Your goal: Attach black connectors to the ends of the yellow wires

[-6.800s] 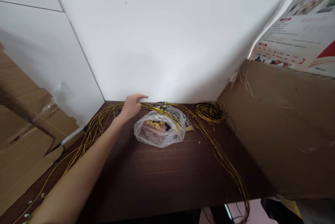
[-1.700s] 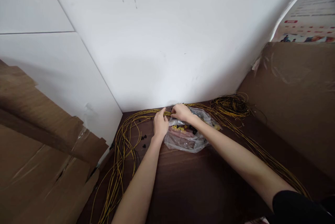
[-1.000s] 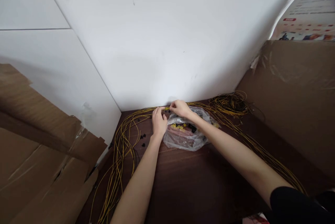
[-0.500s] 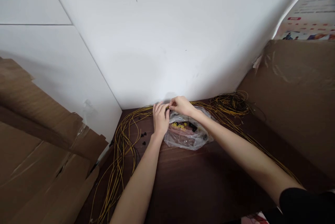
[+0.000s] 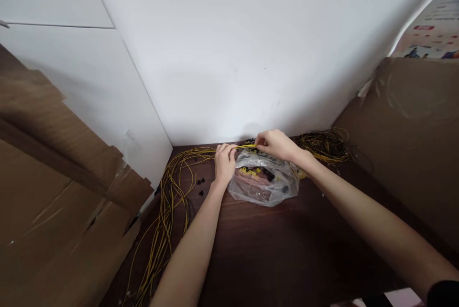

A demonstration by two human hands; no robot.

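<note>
A bundle of yellow wires (image 5: 245, 146) is stretched between my two hands, near the white wall. My left hand (image 5: 225, 159) is closed around it, and from there the loose yellow and black wires (image 5: 168, 187) spread left and down over the dark tabletop. Farther right, my right hand (image 5: 274, 144) pinches the same bundle between thumb and fingers. Below the hands lies a clear plastic bag (image 5: 256, 197), its opening showing small yellow parts (image 5: 249, 171), black pieces and something pinkish.
Several small black parts (image 5: 201, 181) lie left of the bag. A tangled wire coil (image 5: 324, 144) sits at the back right. Cardboard (image 5: 71, 192) stands along the left side, and a cardboard panel (image 5: 412, 120) bounds the right. The white wall (image 5: 229, 58) closes off the back.
My right hand has moved right, away from my left, exposing a taut length of yellow wires between them. Wires that ran along the table's right side no longer show there. The view has shifted slightly.
</note>
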